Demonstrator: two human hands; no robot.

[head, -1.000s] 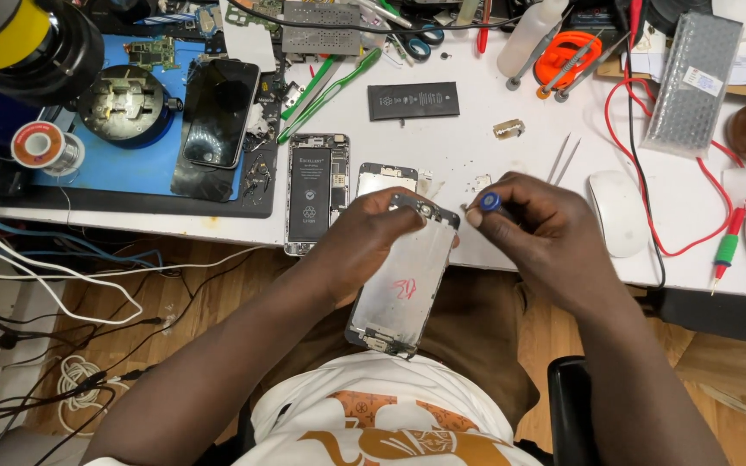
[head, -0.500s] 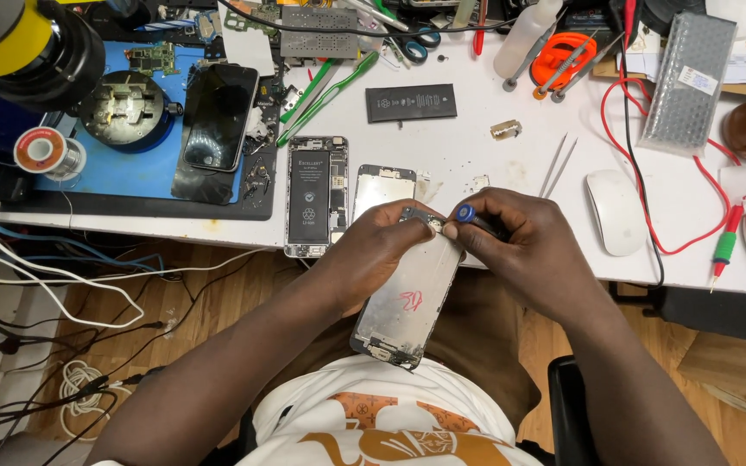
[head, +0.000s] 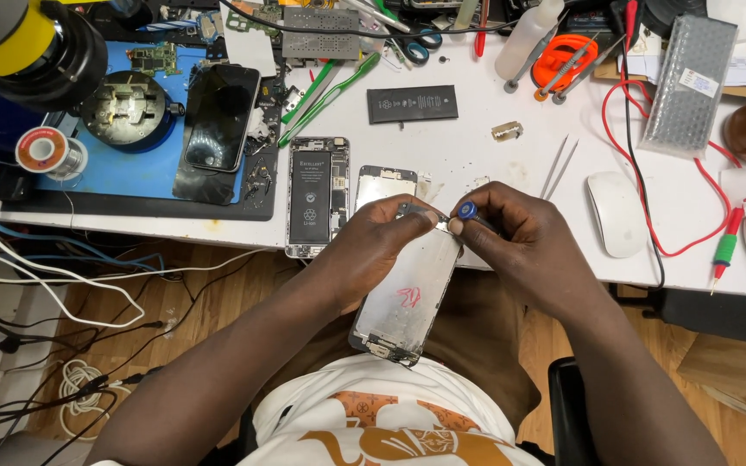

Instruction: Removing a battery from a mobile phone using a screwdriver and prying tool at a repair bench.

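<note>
My left hand (head: pixel 386 246) grips a phone screen assembly (head: pixel 407 298), its silver back plate facing up with a red mark on it, held tilted over my lap at the table's front edge. My right hand (head: pixel 520 246) pinches a small screwdriver with a blue cap (head: pixel 466 211), its tip at the top edge of the assembly, right by my left fingertips. An opened phone body (head: pixel 316 194) with its black battery showing lies on the white table (head: pixel 477 164) just left of my hands. A smaller metal plate (head: pixel 385 185) lies beside it.
A loose black battery (head: pixel 413 103), tweezers (head: pixel 557 166), a white mouse (head: pixel 616 213), red cables (head: pixel 649 155) and green pry tools (head: pixel 330 86) lie on the table. A blue mat (head: pixel 131 155) at left holds a dark phone (head: pixel 220 116), a solder spool (head: pixel 43 151) and a round holder (head: pixel 127 110).
My right hand has moved left with the screwdriver, from apart at the right to the top edge of the screen assembly. My left hand kept its hold.
</note>
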